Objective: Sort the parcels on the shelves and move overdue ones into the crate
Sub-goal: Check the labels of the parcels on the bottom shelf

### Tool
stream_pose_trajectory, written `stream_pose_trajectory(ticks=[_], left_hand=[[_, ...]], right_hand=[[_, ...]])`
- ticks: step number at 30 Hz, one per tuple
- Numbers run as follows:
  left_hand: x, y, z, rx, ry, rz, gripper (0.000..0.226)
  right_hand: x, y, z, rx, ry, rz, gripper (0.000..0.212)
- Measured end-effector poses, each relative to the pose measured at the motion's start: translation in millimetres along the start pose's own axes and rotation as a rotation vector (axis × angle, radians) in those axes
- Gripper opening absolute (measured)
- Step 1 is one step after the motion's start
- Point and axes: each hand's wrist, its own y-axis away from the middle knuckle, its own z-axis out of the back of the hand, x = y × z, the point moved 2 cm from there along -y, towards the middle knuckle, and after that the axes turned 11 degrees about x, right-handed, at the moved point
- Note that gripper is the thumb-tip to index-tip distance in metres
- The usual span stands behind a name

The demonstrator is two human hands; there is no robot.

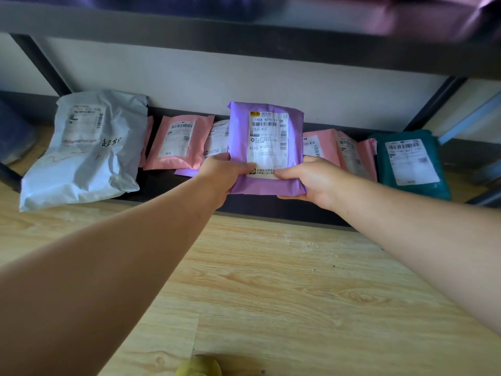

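A purple parcel [238, 126] with a white shipping label stands upright over the bottom shelf [168, 188], label facing me. My left hand [222, 175] grips its lower left corner, thumb across the front. My right hand [306, 183] grips its lower right corner the same way. Behind it, pink parcels [179, 142] lean in a row against the back wall. A large white parcel [84, 153] with handwriting on it lies at the left. A dark green parcel [412, 161] leans at the right. No crate is in view.
A dark shelf board [244, 36] runs overhead with more parcels on it. Black shelf posts [40, 63] stand at the left and right. Wood-pattern floor [271, 289] spreads below the shelf. A yellow object [198, 367] shows at the bottom edge.
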Motion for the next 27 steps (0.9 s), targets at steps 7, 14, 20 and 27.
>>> stream_pose_trajectory(ticks=[7,14,20,27], left_hand=[[15,-19,-4,-0.041,-0.601,-0.023,0.033],[20,-31,4,-0.008,-1.046,-0.096,0.041],[19,-42,14,-0.067,-1.113,-0.157,0.040],[21,-53,16,0.000,-1.214,-0.040,0.042]], right_hand=[[-16,-20,0,-0.063,0.096,-0.080,0.037],[-12,-53,26,-0.262,0.169,-0.080,0.036],[-9,-73,35,-0.381,0.162,-0.109,0.041],[-14,-86,29,-0.464,0.332,-0.126,0.048]])
